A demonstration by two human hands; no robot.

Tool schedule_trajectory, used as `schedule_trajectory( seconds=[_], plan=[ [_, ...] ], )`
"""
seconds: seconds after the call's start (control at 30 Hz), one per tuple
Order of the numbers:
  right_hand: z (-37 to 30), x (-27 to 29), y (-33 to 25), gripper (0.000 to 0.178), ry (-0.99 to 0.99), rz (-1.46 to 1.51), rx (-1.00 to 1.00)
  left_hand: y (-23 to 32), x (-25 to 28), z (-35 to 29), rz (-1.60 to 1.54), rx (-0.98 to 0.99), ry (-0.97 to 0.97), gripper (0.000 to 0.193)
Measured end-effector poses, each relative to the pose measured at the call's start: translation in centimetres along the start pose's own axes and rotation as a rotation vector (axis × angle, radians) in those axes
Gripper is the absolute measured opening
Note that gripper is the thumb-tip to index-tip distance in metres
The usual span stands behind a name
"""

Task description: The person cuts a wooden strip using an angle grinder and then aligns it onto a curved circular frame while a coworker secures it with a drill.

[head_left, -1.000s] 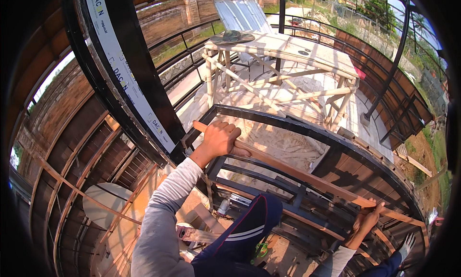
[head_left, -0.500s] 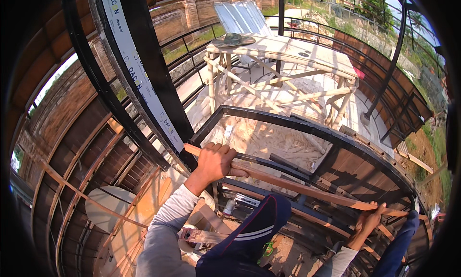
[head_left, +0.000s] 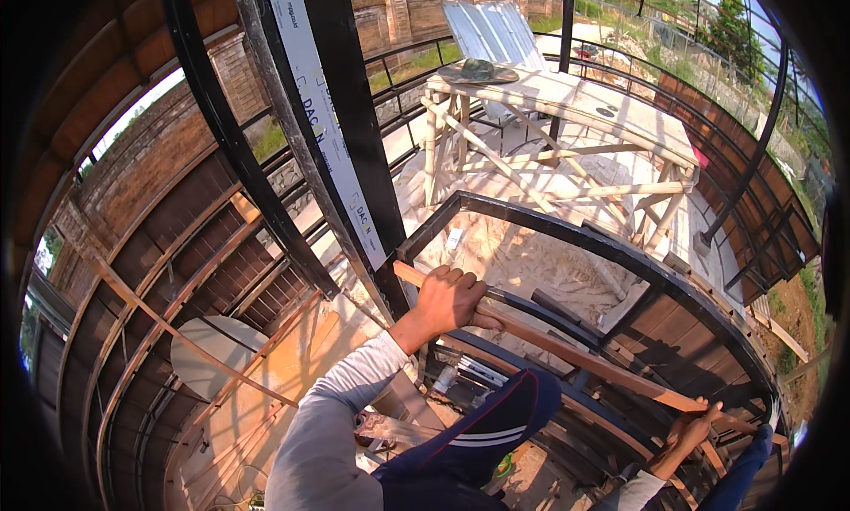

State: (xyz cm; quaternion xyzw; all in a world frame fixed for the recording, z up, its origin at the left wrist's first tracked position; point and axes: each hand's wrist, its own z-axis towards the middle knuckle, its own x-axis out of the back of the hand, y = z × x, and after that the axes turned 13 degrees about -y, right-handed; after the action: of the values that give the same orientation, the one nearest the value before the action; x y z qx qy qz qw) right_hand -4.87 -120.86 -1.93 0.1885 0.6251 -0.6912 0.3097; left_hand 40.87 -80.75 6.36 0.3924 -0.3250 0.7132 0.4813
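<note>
Head view, looking down on a wood strip (head_left: 589,360) slanting from just below centre out to 4 o'clock. Gripping it near the upper end with the left hand (head_left: 449,300), with fingers curled over the top. Also holding it farther out at 4 o'clock with the right hand (head_left: 686,433), again with fingers bent round the wood. Got another person's blue sleeve (head_left: 742,476) just beyond that, near the far end. Seeing a black post (head_left: 348,77) at 11 o'clock, right by the strip's upper end; can't tell about contact there. Also seeing a black frame (head_left: 567,227) curving from 12 to 4 o'clock, plus a pale table (head_left: 637,112) between 1 and 2 o'clock.
</note>
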Motion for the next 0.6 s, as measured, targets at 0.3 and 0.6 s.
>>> schedule_trajectory(
  seconds=[0.3, 0.6],
  plan=[
    [0.6, -4.0, 0.5, 0.043, 0.245, -0.218, 0.012, -0.3, -0.6, 1.4, 0.022, 0.004, 0.142, 0.07],
    [3.1, -7.6, 4.1, 0.023, 0.317, -0.102, 0.28, 0.1, -0.7, 2.5, 0.086, 0.06, 0.215, 0.075]
  ],
)
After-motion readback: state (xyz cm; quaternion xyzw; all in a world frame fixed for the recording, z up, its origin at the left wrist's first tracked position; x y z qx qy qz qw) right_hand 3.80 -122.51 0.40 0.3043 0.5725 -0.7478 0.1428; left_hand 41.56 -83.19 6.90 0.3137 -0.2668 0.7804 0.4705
